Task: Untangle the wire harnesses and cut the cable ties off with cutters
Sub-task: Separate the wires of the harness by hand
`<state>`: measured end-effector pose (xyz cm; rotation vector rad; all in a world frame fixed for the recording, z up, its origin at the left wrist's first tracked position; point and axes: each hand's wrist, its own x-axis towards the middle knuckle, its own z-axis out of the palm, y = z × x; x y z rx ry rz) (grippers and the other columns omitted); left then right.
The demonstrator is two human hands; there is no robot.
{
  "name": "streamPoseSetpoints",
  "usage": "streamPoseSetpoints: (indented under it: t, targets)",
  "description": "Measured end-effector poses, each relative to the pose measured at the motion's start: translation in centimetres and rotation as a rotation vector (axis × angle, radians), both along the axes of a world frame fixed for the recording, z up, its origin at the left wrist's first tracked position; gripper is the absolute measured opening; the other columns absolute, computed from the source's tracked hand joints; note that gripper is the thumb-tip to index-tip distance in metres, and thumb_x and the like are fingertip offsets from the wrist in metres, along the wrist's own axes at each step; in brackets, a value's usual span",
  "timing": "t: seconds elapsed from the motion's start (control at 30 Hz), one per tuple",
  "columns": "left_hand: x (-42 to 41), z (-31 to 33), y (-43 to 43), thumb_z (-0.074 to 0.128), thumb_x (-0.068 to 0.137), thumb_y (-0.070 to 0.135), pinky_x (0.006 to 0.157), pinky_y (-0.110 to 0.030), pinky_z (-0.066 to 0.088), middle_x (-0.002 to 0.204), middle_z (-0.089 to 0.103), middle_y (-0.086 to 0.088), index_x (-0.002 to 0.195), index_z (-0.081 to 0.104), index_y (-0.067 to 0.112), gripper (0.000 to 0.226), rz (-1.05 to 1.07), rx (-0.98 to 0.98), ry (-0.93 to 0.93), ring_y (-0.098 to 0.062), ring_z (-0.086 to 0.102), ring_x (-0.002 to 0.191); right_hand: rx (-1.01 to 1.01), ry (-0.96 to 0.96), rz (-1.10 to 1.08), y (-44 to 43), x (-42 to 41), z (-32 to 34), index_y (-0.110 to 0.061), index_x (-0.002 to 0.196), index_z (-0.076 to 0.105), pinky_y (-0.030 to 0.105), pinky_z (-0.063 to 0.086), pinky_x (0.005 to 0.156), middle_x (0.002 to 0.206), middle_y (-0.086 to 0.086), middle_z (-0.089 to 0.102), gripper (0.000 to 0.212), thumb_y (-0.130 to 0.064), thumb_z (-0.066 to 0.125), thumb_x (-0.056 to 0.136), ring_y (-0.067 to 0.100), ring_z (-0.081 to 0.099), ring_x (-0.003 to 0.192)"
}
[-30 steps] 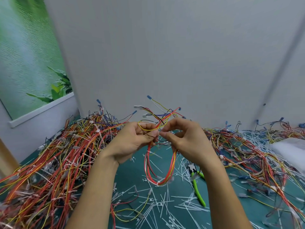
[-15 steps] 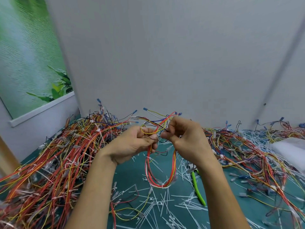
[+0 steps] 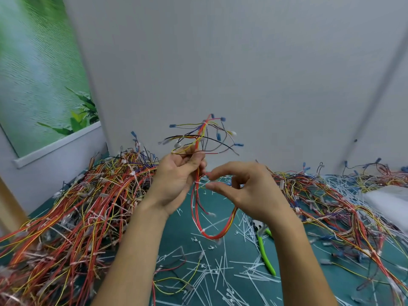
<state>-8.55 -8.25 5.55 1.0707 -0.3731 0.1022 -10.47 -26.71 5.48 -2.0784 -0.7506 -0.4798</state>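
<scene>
Left hand [image 3: 176,180]: up in the centre, palm turned to the camera, fingers curled tight round the red-and-yellow stem of one wire harness [image 3: 199,140]. A firm hold, no doubt about it.
Right hand [image 3: 249,191]: just beside it on the right, thumb and forefinger parted in a wide C with nothing pinched between them. The forefinger tip sits right by the stem. Whether the curled fingers behind catch any wire, I cannot tell.
Wire harness: held above the mat, well off the piles. Thin leads with blue terminals [image 3: 223,118] fan out above the left fist, and a long red loop hangs below. The loop's right limb runs up out of sight behind the right palm.
Cable ties [image 3: 202,230]: small white ones clamped on the loop, another just under the left hand and one near the top of the stem.
Cutters [image 3: 263,250]: green handles, lying on the mat near the right forearm, jaws end partly under it. No hand on them.
Cut ties [image 3: 216,272]: white strips scattered thick across the near centre.
Green mat [image 3: 183,221]: teal, showing between the litter.
Left pile [image 3: 77,217]: a big tangle of red, orange and yellow harnesses.
Right pile [image 3: 331,206]: a flatter tangle spreading to the far right.
White bag [image 3: 393,202]: at the right edge, blurred.
</scene>
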Motion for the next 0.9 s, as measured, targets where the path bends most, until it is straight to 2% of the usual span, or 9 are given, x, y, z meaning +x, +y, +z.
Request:
streamPoseSetpoints:
  t: [0.07,0.13,0.2,0.3,0.4,0.6,0.7,0.77,0.9]
  targets:
    - [0.1,0.0,-0.2,0.061,0.088,0.01,0.073,-0.026,0.052,0.08,0.056,-0.005,0.104,0.057,-0.002,0.02,-0.026,-0.069,-0.021,-0.014,0.055,0.075,-0.024,0.08,-0.016,0.1,0.1,-0.2,-0.025,0.095,0.08,0.016,0.026,0.045,0.043,-0.013,0.048,0.02,-0.042,0.081,0.085,0.01,0.034,0.042]
    - [0.2,-0.1,-0.3,0.06,0.089,0.01,0.073,-0.026,0.054,0.082,0.057,-0.005,0.103,0.057,-0.001,0.018,-0.046,-0.126,-0.028,-0.013,0.057,0.075,-0.041,0.138,0.006,0.3,0.2,-0.5,-0.023,0.092,0.079,0.012,0.028,0.044,0.044,-0.023,0.05,0.019,-0.042,0.078,0.088,0.009,0.037,0.04]
    - [0.4,-0.2,-0.5,0.059,0.09,0.011,0.074,-0.026,0.055,0.082,0.059,-0.005,0.1,0.058,-0.001,0.015,-0.058,-0.156,-0.026,-0.013,0.058,0.075,-0.028,0.166,0.029,0.7,0.4,-0.8,-0.021,0.089,0.078,0.01,0.031,0.047,0.051,-0.026,0.057,0.017,-0.038,0.077,0.091,0.006,0.042,0.043]
    - [0.5,-0.5,-0.8,0.059,0.091,0.011,0.074,-0.025,0.055,0.079,0.06,-0.005,0.102,0.058,-0.002,0.018,-0.053,-0.128,-0.025,-0.016,0.057,0.077,0.019,0.22,0.082,1.1,0.7,-0.9,-0.02,0.092,0.077,0.012,0.036,0.056,0.072,-0.015,0.068,0.014,-0.033,0.074,0.094,0.001,0.046,0.05]
    - [0.7,-0.7,-0.6,0.065,0.086,0.013,0.077,-0.027,0.054,0.082,0.063,-0.006,0.106,0.063,-0.001,0.024,0.028,0.0,-0.047,-0.018,0.059,0.079,0.09,0.278,0.125,0.8,0.9,-1.0,-0.02,0.093,0.078,0.01,0.038,0.055,0.074,-0.016,0.068,0.01,-0.026,0.071,0.097,0.0,0.049,0.052]
    - [0.4,-1.0,-0.1,0.075,0.09,0.03,0.084,-0.036,0.053,0.09,0.074,-0.014,0.092,0.072,0.008,0.022,0.307,0.572,-0.02,-0.016,0.067,0.083,0.177,0.276,0.133,0.7,1.3,-1.4,-0.013,0.094,0.077,0.018,0.03,0.049,0.059,-0.019,0.058,0.011,-0.02,0.068,0.099,0.005,0.037,0.048]
    - [0.2,-0.9,0.5,0.068,0.089,0.054,0.075,-0.034,0.046,0.072,0.069,-0.005,0.072,0.068,-0.002,0.059,0.247,0.768,0.063,-0.022,0.064,0.07,0.186,0.294,0.119,0.7,1.4,-1.6,-0.012,0.093,0.078,0.013,0.033,0.051,0.061,-0.016,0.06,0.013,-0.022,0.069,0.098,0.0,0.043,0.047]
    - [0.1,-1.0,1.0,0.066,0.086,0.066,0.068,-0.032,0.038,0.066,0.055,-0.008,0.071,0.06,-0.01,0.078,0.192,0.83,0.132,-0.024,0.046,0.061,0.202,0.332,0.116,0.8,1.4,-1.6,-0.014,0.09,0.078,0.022,0.038,0.053,0.065,-0.006,0.063,0.014,-0.023,0.07,0.098,0.007,0.047,0.052]
    - [0.2,-0.9,0.9,0.068,0.091,0.047,0.06,-0.03,0.049,0.068,0.069,-0.007,0.074,0.079,0.01,0.043,0.13,0.755,0.223,-0.018,0.06,0.064,0.253,0.437,0.071,1.2,1.6,-1.6,-0.011,0.083,0.078,0.02,0.038,0.046,0.065,0.011,0.066,0.017,-0.022,0.073,0.095,0.01,0.05,0.047]
